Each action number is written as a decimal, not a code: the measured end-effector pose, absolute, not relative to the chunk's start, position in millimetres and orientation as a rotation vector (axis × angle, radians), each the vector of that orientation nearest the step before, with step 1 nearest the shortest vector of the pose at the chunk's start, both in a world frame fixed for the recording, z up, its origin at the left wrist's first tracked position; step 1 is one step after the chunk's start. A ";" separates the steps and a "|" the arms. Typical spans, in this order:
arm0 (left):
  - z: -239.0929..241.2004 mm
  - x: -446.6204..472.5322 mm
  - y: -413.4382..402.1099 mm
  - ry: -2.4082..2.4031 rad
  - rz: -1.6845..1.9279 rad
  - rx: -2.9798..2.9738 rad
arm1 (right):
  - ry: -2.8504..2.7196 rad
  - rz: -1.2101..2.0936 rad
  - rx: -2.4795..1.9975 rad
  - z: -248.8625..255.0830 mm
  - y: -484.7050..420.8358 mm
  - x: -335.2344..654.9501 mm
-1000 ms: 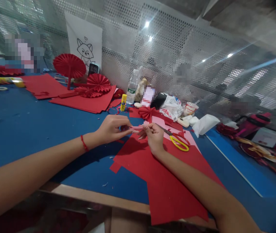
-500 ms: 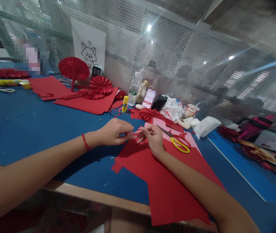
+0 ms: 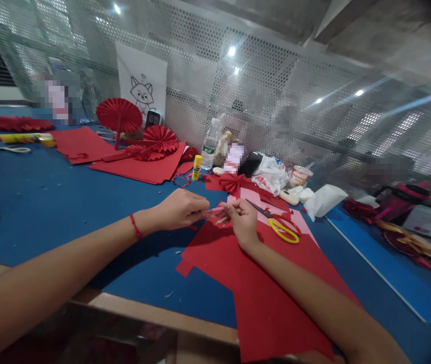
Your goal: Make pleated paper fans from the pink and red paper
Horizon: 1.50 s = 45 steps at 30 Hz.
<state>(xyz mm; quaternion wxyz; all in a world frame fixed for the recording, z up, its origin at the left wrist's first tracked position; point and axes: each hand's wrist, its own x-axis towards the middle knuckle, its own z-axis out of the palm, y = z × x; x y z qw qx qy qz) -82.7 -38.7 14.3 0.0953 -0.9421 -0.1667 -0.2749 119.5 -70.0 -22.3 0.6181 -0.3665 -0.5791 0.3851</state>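
Between my two hands is a small pink strip of paper (image 3: pixel 216 209), held in the air above the table. My left hand (image 3: pixel 185 208), with a red cord at the wrist, pinches its left end. The fingertips of my right hand (image 3: pixel 243 218) are closed on its right end. Fingers cover most of the strip, so its full shape is hidden. Under my right hand and forearm lie large sheets of red paper (image 3: pixel 268 293). Scissors (image 3: pixel 284 231) with red and yellow handles rest just right of that hand, partly over pink paper (image 3: pixel 302 222).
A glue stick (image 3: pixel 197 168) and a water bottle (image 3: pixel 210 144) stand beyond my hands. Red folded paper fans (image 3: pixel 120 119) are at the back left on red sheets. A plastic bag (image 3: pixel 270 174), a cup (image 3: pixel 300 176) and a white tissue (image 3: pixel 324 201) sit at the back right.
The view has shifted slightly, so everything sits a little lower and to the right. Both hands keep their pinch on the pink strip, with little visible movement.
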 end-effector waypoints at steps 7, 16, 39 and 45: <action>8.6 -71.7 -47.0 -0.623 -0.679 -2.647 | -1.454 0.745 -0.860 -23.1 -76.3 118.7; 9.4 -78.6 -36.9 -0.599 -0.648 -2.788 | -1.975 0.333 -0.957 -25.1 -64.8 137.2; -2.6 -59.2 -55.5 -0.991 -0.769 -3.194 | -2.162 -0.094 -1.198 -26.0 -65.1 133.0; 0.3 -59.5 -58.2 -1.033 -0.674 -3.240 | -2.210 -0.136 -1.215 -25.3 -65.0 133.8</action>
